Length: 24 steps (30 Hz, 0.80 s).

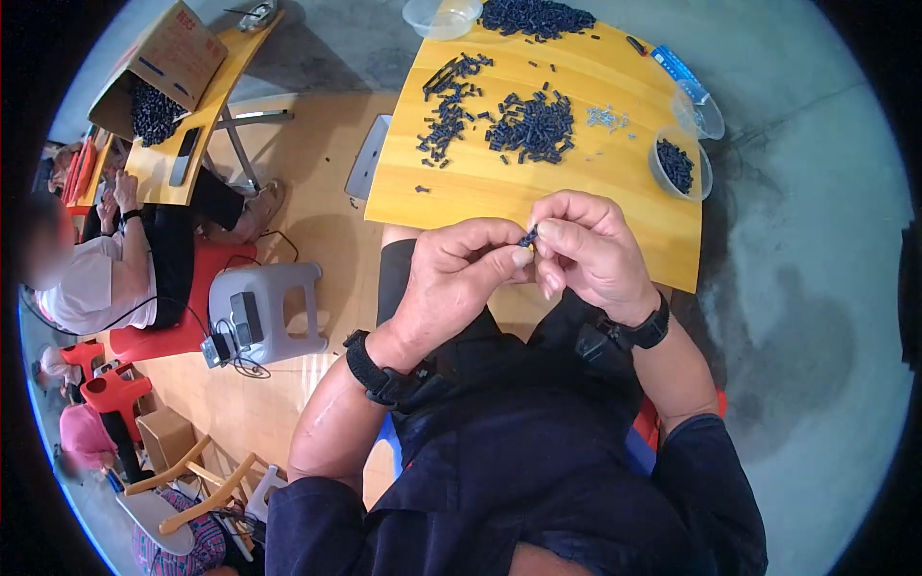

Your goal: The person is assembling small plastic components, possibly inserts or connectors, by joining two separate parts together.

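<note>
Between my fingertips, above my lap at the table's near edge, is a small black cylindrical part with a bit of yellow at its lower end. My left hand pinches it with thumb and index finger. My right hand is closed around its upper end, thumb against index finger; the fingers partly hide the part. Beyond my hands, a pile of similar black parts lies on the yellow table. To its left is a looser group of black parts, and to its right are small silvery pieces.
A clear bowl of black parts stands at the right edge, near a blue box. Another black heap and a clear tub are at the far side. On the left, another person sits at a table with a cardboard box.
</note>
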Available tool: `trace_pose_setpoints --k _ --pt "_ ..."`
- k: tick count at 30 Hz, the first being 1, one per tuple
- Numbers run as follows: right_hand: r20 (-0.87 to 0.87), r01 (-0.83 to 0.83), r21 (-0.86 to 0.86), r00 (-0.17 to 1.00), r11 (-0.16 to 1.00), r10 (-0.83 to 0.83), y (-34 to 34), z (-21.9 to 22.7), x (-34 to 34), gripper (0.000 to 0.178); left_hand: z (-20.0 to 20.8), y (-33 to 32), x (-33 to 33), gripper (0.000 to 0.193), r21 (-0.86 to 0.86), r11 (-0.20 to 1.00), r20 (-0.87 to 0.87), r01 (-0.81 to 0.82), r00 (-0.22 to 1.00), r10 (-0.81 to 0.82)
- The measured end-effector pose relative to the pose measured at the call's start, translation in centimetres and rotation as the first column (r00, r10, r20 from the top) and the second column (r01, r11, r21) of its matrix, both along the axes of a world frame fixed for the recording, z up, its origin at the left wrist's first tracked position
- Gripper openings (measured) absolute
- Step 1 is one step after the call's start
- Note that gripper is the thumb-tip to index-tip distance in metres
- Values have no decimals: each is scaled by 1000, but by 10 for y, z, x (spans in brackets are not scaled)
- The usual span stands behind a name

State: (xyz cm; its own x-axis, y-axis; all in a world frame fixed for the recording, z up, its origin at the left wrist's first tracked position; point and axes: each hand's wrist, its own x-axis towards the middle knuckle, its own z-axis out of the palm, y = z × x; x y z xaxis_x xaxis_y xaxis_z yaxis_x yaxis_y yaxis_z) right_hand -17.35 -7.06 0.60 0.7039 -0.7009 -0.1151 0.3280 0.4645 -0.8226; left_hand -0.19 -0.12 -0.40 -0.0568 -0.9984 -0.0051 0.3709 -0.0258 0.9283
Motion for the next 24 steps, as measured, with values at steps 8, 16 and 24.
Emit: trace_pose_setpoints --k 8,16,24 --pt "-159 -107 -77 983 991 93 -8 7 -4 13 -1 -2 2 13 2 999 31 44 999 -44" --pt "-165 -206 -240 972 949 170 -19 13 -7 15 -3 -2 1 14 27 996 15 90 996 -90" --pt "-127 -241 -234 968 942 216 -24 10 -10 14 0 -2 -1 13 54 992 -1 118 993 -118"
